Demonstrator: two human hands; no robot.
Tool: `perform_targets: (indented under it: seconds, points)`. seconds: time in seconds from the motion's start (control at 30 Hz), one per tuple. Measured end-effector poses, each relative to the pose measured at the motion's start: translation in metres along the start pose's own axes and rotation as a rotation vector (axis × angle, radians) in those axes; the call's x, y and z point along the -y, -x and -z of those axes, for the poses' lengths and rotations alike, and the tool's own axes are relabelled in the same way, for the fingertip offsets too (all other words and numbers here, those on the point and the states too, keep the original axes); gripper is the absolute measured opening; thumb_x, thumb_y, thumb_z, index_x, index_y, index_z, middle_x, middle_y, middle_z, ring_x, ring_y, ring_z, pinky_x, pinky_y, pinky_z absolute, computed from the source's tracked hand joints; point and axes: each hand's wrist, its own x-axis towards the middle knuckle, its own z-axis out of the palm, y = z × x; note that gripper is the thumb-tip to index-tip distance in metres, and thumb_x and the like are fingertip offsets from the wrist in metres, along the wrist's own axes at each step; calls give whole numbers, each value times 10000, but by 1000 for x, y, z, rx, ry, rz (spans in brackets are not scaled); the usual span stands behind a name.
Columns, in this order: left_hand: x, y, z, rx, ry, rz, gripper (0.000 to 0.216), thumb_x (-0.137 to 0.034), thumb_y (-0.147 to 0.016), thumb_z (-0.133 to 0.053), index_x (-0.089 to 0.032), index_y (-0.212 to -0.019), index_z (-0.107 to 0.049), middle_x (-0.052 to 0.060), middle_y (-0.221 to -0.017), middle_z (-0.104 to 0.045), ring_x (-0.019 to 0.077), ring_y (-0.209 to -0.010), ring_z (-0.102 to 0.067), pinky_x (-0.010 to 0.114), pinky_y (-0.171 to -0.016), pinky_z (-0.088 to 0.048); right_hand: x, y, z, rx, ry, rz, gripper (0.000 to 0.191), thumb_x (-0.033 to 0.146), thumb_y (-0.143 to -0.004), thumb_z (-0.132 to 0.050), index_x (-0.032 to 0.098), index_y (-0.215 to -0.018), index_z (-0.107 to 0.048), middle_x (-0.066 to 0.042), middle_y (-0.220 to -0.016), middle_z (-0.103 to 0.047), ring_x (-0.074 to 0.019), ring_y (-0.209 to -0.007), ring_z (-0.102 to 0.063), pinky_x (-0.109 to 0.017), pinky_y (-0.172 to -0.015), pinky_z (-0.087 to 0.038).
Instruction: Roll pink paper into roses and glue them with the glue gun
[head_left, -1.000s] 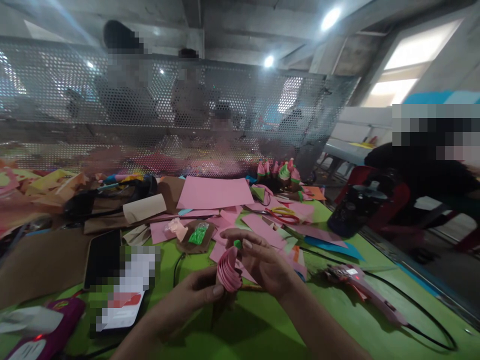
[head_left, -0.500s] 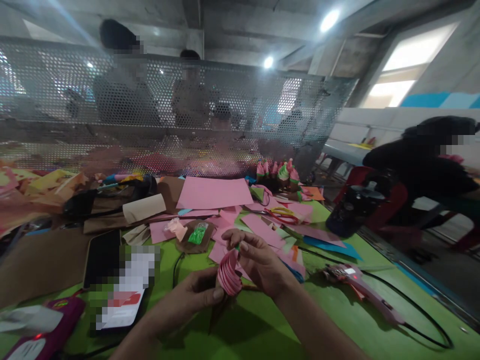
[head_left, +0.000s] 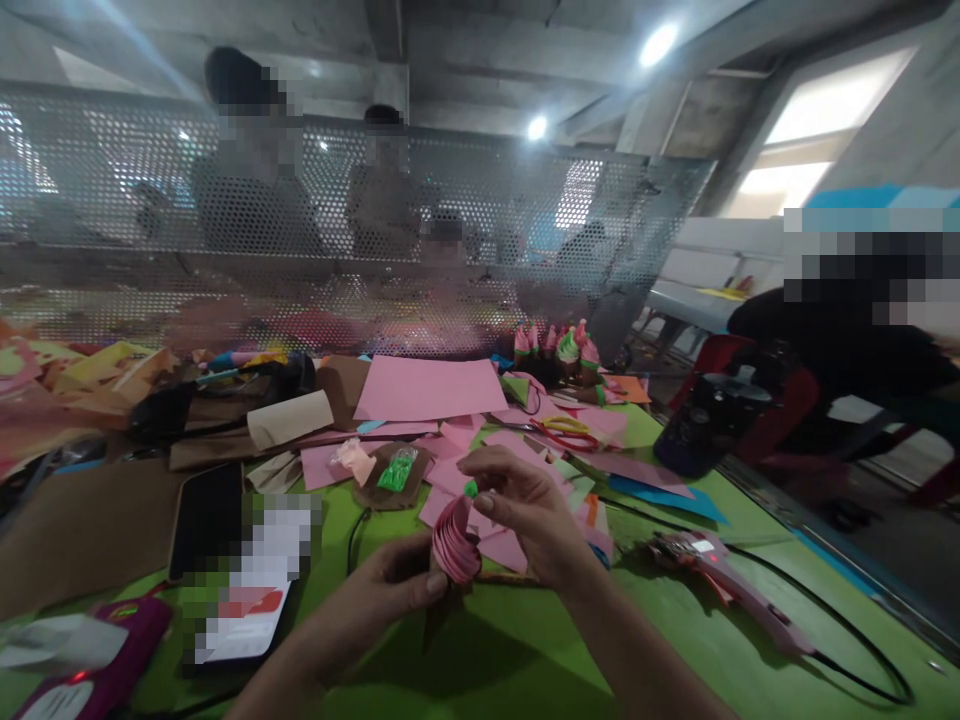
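My left hand (head_left: 390, 590) is closed around the base of a pink paper swirl on a brown cone (head_left: 455, 548), held just above the green table (head_left: 525, 660). My right hand (head_left: 525, 520) pinches a small green bead (head_left: 471, 489) at the top of the swirl, fingers curled together. Pink paper pieces (head_left: 517, 455) lie on the table just behind both hands.
A pink glue gun (head_left: 712, 570) with a black cord lies at the right. A phone (head_left: 206, 515) and a purple object (head_left: 97, 670) lie at the left. Scissors (head_left: 566, 432), a pink sheet (head_left: 431, 388), brown card and finished paper cones (head_left: 559, 350) lie farther back. People sit behind a perforated screen and at the right.
My right hand has lifted slightly and re-pinched the green bead on top of the pink swirl. The left hand holds steady.
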Motion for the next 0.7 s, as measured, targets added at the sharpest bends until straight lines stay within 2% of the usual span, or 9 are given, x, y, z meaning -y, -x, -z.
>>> perform_targets:
  seconds: [0.17,0.3,0.43,0.6,0.7]
  points:
    - [-1,-1,-1,-6,19,6,418,-465,-738,-793,-237,-1087,-755,46,-946,-718,198,-916,-592,294,-856,-430,7,0,2,-6,252,155,140,258,-800,-793,296,-934,-779,-33,-938,-660,-190,-946,-582,-293,-799,-465]
    - [-1,0,-2,-7,9,23,433,-478,-725,-798,-221,-1072,-759,46,-938,-713,199,-896,-590,297,-843,-433,5,1,-1,-54,310,164,84,270,-809,-784,286,-891,-782,-31,-883,-659,-185,-870,-597,-293,-750,-477]
    - [0,0,-1,0,12,12,411,-454,-742,-792,-225,-1081,-755,50,-982,-718,221,-984,-594,312,-909,-419,2,2,-2,-69,276,152,67,300,-802,-788,283,-866,-782,-26,-866,-658,-181,-851,-587,-289,-748,-472]
    - [3,-1,1,-21,27,32,405,-450,-741,-793,-235,-1082,-754,44,-979,-722,221,-974,-602,331,-925,-415,1,2,0,-34,124,19,300,386,-739,-830,298,-1019,-765,-23,-973,-660,-154,-796,-550,-269,-723,-468]
    - [2,-1,1,-25,19,36,415,-446,-738,-797,-239,-1094,-749,45,-998,-721,226,-995,-592,336,-934,-410,2,2,0,-18,35,-35,249,422,-781,-788,289,-991,-776,-34,-1010,-671,-178,-907,-578,-278,-789,-472]
